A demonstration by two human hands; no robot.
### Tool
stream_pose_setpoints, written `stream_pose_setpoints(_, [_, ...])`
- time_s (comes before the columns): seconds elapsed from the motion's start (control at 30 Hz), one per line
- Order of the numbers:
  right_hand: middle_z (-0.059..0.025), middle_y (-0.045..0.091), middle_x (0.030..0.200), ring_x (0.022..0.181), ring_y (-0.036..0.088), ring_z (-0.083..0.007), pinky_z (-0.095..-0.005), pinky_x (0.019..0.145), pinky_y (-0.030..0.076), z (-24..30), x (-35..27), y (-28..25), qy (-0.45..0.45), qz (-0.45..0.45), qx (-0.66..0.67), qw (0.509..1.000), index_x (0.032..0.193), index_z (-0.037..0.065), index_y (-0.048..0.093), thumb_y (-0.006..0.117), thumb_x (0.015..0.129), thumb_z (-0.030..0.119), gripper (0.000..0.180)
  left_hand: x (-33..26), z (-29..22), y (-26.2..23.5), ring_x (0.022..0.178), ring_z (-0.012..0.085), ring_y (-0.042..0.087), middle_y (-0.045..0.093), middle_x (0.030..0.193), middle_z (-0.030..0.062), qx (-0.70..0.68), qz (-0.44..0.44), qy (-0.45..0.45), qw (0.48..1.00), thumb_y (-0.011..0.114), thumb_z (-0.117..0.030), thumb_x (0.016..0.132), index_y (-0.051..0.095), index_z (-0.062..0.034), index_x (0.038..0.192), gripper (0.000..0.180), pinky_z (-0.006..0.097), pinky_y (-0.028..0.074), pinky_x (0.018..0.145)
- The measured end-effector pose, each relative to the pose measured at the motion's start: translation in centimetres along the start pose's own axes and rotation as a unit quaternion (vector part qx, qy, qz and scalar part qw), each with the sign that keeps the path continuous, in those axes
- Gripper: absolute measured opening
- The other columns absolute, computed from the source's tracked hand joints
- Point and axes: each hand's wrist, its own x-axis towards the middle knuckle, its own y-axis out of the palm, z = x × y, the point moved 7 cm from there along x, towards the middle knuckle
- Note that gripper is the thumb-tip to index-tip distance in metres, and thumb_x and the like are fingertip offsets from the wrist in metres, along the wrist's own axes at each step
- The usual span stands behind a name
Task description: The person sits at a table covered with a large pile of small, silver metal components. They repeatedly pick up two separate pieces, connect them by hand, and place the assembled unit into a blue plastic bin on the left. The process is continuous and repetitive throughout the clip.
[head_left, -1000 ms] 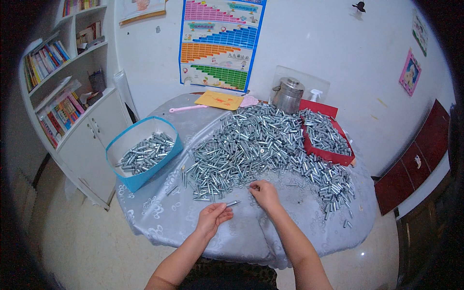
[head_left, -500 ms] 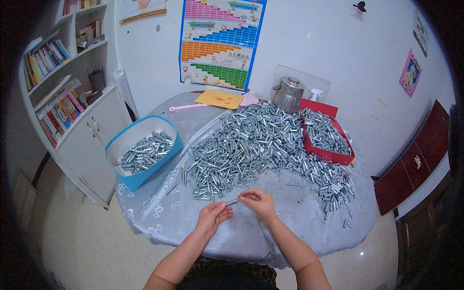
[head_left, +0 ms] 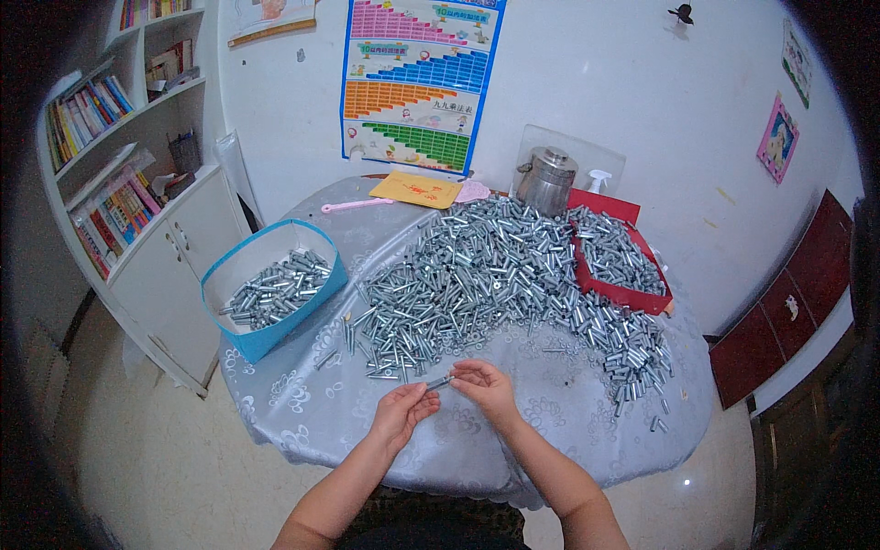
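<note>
Metal bolt [head_left: 438,382], between your hands: your left hand [head_left: 396,414] pinches one end; your right hand [head_left: 486,387], brought in from the pile [head_left: 477,275] beyond, now pinches the other, putting both on one piece; any smaller part there is hidden.

Left hand [head_left: 400,415] beside right hand [head_left: 489,390]

Room in a home. Visible indicators are 1 white bookcase [head_left: 174,275], 1 colourful wall chart [head_left: 417,87] and 1 table [head_left: 587,445] under patterned cloth [head_left: 302,426].
</note>
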Motion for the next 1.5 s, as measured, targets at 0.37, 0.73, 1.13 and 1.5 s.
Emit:
stream_pose_setpoints(0.37, [-0.0108, 0.061, 0.077, 0.072, 0.058, -0.0236, -0.0329, 0.064, 0.045, 3.2, 2.3, -5.4, -0.054, -0.174, -0.466, 0.866, 0.085, 0.005, 0.063, 0.062, 0.072, 0.021, 0.021, 0.0, 0.1, 0.1, 0.073, 0.0212, 0.061, 0.06, 0.085, 0.0157, 0.012, 0.001, 0.002, 1.0, 0.056, -0.012, 0.083, 0.053, 0.0038, 0.09, 0.017, 0.029, 0.053, 0.068])
stream_pose_setpoints(0.73, [-0.012, 0.061, 0.075, 0.069, 0.057, -0.0265, -0.035, 0.061, 0.045, 2.6, 4.8, -5.1, -0.068, -0.154, -0.611, 0.773, 0.077, 0.005, 0.064, 0.069, 0.064, 0.025, 0.024, -0.2, -0.3, 0.3, 0.074, 0.0214, 0.061, 0.06, 0.085, 0.0149, 0.023, -0.012, 0.004, 1.0, 0.057, -0.013, 0.082, 0.053, 0.0029, 0.091, 0.018, 0.031, 0.052, 0.069])
stream_pose_setpoints(1.13, [-0.0028, 0.062, 0.087, 0.076, 0.056, -0.0085, -0.0228, 0.068, 0.044, 1.1, 0.7, -1.2, 0.021, 0.03, -0.145, 0.989, 0.095, 0.004, 0.063, 0.066, 0.074, 0.01, 0.022, -0.1, 0.0, 0.1, 0.074, 0.0213, 0.061, 0.06, 0.085, 0.0148, 0.018, -0.016, 0.01, 1.0, 0.056, -0.012, 0.083, 0.053, 0.0024, 0.09, 0.017, 0.03, 0.053, 0.068])
stream_pose_setpoints(1.5, [-0.0022, 0.058, 0.07, 0.064, 0.049, -0.0073, -0.021, 0.059, 0.039, 0.5, -0.2, -0.9, 0.03, 0.021, -0.329, 0.944, 0.08, 0.002, 0.062, 0.055, 0.083, 0.018, 0.018, -0.3, 0.2, 0.2, 0.067, 0.0194, 0.062, 0.061, 0.08, 0.0143, 0.057, -0.041, 0.026, 0.997, 0.056, -0.01, 0.082, 0.053, 0.0021, 0.087, 0.013, 0.028, 0.054, 0.062])
